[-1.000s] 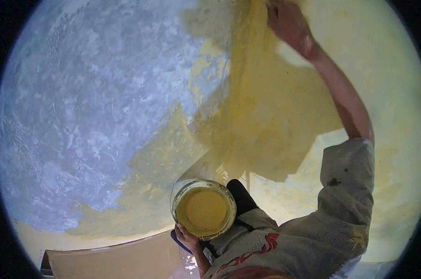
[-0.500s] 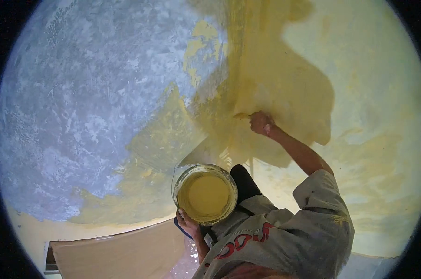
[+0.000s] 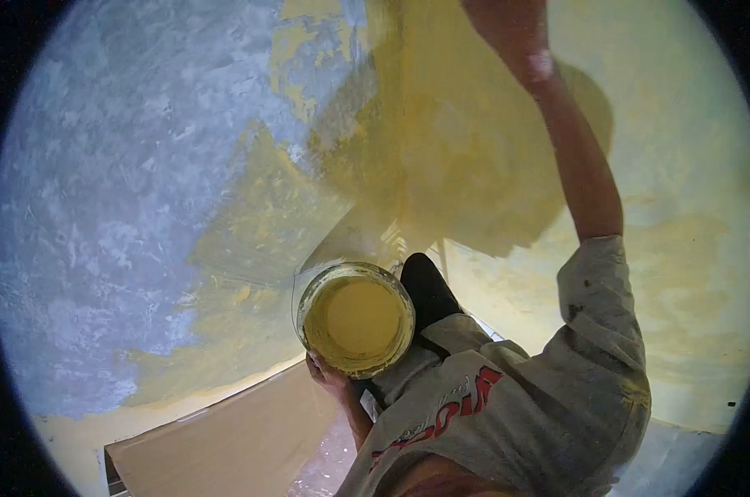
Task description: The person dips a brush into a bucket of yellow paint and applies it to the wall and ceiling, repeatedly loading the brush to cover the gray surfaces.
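My left hand (image 3: pixel 329 373) grips the lower left rim of a round bucket (image 3: pixel 357 321), which holds yellow paint and has smears round its inside wall. Raised to the top edge of the view, my right hand (image 3: pixel 507 29) is only partly in frame; its fingers and anything in them are cut off. Behind it stands a wall with fresh yellow paint (image 3: pixel 458 157) around a corner line. Left of that, the wall surface (image 3: pixel 135 182) is mottled blue-grey, with ragged yellow patches along the border.
A brown board or sheet (image 3: pixel 226 439) lies at the lower left, beside a speckled floor (image 3: pixel 329 460). A dark shoe (image 3: pixel 427 290) shows just right of the bucket. My arm casts a broad shadow on the wall.
My right hand has gone up from the wall's corner to the top edge, and its brush is out of view. The bucket and my left hand appear slightly higher and further left.
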`<move>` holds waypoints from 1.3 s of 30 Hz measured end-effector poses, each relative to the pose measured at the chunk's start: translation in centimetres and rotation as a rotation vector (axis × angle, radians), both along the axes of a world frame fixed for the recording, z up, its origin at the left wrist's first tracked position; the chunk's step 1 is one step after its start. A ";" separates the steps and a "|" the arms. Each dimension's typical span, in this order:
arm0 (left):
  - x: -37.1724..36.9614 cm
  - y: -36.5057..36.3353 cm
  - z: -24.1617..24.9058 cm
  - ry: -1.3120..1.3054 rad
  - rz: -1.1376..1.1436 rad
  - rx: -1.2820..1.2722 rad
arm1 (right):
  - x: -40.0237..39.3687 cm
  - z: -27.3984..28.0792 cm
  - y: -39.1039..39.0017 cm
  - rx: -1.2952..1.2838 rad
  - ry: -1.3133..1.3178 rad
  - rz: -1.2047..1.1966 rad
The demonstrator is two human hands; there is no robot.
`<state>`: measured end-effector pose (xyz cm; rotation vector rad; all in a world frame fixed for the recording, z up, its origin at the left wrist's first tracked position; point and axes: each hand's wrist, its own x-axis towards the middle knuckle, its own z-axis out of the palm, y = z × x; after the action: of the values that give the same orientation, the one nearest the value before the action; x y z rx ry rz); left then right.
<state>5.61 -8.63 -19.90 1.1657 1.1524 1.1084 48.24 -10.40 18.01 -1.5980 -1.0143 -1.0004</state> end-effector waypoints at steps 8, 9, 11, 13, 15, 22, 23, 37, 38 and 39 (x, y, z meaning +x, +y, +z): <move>-0.8 0.3 -2.4 -0.061 0.029 -0.114 | -0.4 -16.5 2.5 -0.201 0.356 0.069; -0.9 0.2 -2.1 -0.060 0.035 -0.115 | 0.0 -20.9 2.1 -0.290 0.215 -0.016; -0.2 0.3 -1.2 -0.011 0.046 -0.064 | 0.1 -27.6 0.3 -0.470 0.460 0.071; -1.1 0.1 -2.0 0.014 0.033 -0.079 | 0.5 -31.4 -1.3 -0.489 0.425 0.076; -0.5 0.8 -2.2 0.029 0.017 -0.082 | 0.5 -29.9 -2.3 -0.714 1.176 0.092; -0.5 0.4 -2.2 0.017 0.047 0.013 | 8.8 -10.3 0.1 -1.269 0.382 0.131; -0.7 0.6 -2.9 -0.057 0.038 0.000 | 6.6 -6.4 -0.5 -0.874 0.721 0.432; -1.2 0.7 -2.9 0.090 0.016 0.046 | 1.1 -7.8 3.4 -0.172 0.623 0.136; -0.9 0.5 -3.1 -0.035 0.065 -0.014 | 1.2 -11.0 3.4 -0.185 0.633 0.087; -1.1 0.4 -3.2 -0.043 0.072 -0.016 | 1.1 -14.2 3.3 -0.197 0.646 0.036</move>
<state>4.49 -8.21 -23.12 1.0901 1.1758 1.1712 49.32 -7.14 3.77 -1.8793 -0.6966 -0.3121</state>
